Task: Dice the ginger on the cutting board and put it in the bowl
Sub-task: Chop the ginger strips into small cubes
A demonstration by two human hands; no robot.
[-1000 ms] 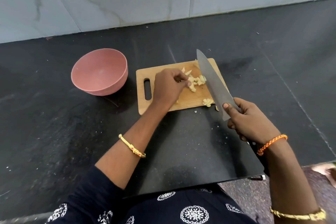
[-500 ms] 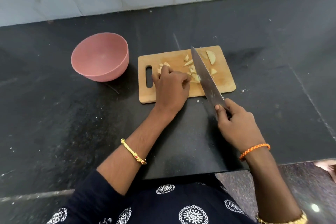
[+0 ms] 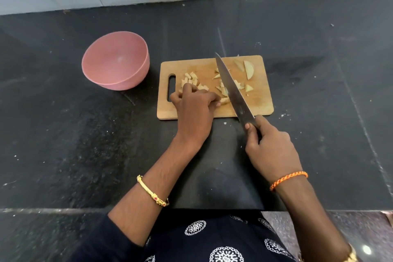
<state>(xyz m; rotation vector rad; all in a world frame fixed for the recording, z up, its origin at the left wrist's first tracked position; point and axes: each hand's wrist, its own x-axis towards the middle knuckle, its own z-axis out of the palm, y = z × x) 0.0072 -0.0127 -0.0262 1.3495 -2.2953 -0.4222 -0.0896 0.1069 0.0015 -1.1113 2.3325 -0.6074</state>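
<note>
1. Surface (image 3: pixel 63 134): dark stone, speckled w/ pale crumbs; light tiled wall behind it at the far edge
2. Bowl (image 3: pixel 116 61): pink, upright, on the surface left of the cutting board, apart from it; inside shows no ginger
3. Cutting board (image 3: pixel 255 104): wooden, rectangular, handle slot at its left end, lying flat on the surface right of the bowl
4. Diced ginger (image 3: pixel 191 80): small pale pieces heaped on the board's left part, next to the handle slot, touching the left-hand fingertips
5. Left hand (image 3: pixel 194 110): palm down over the board's near-left area; grip is curled, fingertips bunched on the diced ginger pile; whether pieces are actually pinched cannot be told. Gold bangle (image 3: pixel 153 192) on the left forearm
6. Knife (image 3: pixel 231 85): long steel blade, running diagonally from the board's far edge to its near edge, tip pointing away from the person; blade lies across the middle of the board w/ cut pieces on both sides
7. Ginger slices (image 3: pixel 248 69): larger uncut wedges on the board's far-right part, right of the blade, apart from the diced pile; a few smaller chunks lie just beside the blade
8. Right hand (image 3: pixel 270 147): grip wrapped tight round the knife handle, just off the board's near edge, index finger up at the blade's heel. Orange braided band (image 3: pixel 288 178) on the right wrist
9. Dark patterned garment (image 3: pixel 212 238) at the bottom edge of the view
</note>
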